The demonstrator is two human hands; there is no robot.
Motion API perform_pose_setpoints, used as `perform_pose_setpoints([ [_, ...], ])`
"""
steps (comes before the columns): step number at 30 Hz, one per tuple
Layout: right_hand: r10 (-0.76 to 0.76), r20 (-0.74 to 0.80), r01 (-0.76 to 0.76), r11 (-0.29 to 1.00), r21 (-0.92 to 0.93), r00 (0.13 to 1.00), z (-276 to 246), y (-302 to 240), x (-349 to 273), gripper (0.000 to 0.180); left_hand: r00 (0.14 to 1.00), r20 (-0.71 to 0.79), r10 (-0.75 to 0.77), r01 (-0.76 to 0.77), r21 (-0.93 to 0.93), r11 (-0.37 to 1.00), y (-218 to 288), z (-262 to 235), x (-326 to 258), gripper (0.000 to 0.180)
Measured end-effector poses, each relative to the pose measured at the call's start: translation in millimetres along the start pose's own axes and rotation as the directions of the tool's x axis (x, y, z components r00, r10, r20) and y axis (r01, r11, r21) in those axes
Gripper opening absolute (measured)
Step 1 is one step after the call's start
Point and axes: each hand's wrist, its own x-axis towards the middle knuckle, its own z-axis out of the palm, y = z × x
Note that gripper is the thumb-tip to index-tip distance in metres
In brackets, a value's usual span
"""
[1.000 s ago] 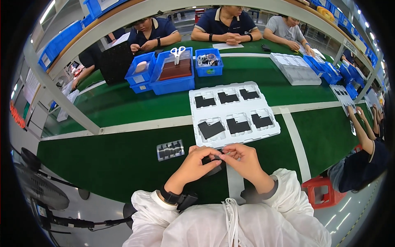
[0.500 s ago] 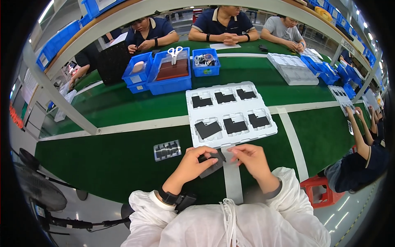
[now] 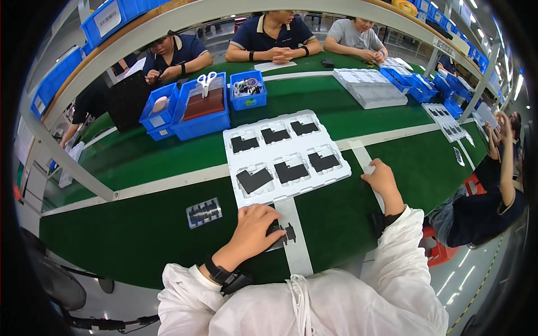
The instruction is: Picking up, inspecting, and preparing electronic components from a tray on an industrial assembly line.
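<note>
My left hand (image 3: pixel 253 231) is low over the green table, fingers bent together on a clear sheet with black cut pieces (image 3: pixel 288 233); the palm covers part of it. My right hand (image 3: pixel 383 179) is out to the right at a white strip, thumb and forefinger closed together; anything between them is too small to make out. Ahead of my hands a white moulded tray (image 3: pixel 287 147) holds several black L-shaped flat parts (image 3: pixel 291 171), one in each recess. Left of my left hand lies another clear sheet with black pieces (image 3: pixel 204 213).
Behind the tray stand blue bins (image 3: pixel 204 120) with white scissors (image 3: pixel 206 82) and a small blue bin (image 3: pixel 247 99) of odds and ends. White stacked trays (image 3: pixel 370 89) are further right. A shelf post (image 3: pixel 73 159) rises at left. Co-workers sit across and at right.
My right hand has left the black piece by my left hand and moved right, to the white strip. My left hand has lowered over the sheet. The view has shifted right.
</note>
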Motion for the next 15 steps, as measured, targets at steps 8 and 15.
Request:
perform_pose_setpoints([
  [8,-0.472,0.204,0.513,0.812,-0.278,0.858,33.8,-34.8,-16.5,0.053,0.928,-0.085,-0.363,0.373,0.263,0.890,-47.5,5.0,-14.8,0.075],
  [15,-0.397,0.290,0.465,0.856,-0.226,0.871,26.5,-41.6,-26.4,0.060,0.920,-0.114,-0.376,0.392,0.321,0.862,-60.0,-14.5,3.2,0.063],
])
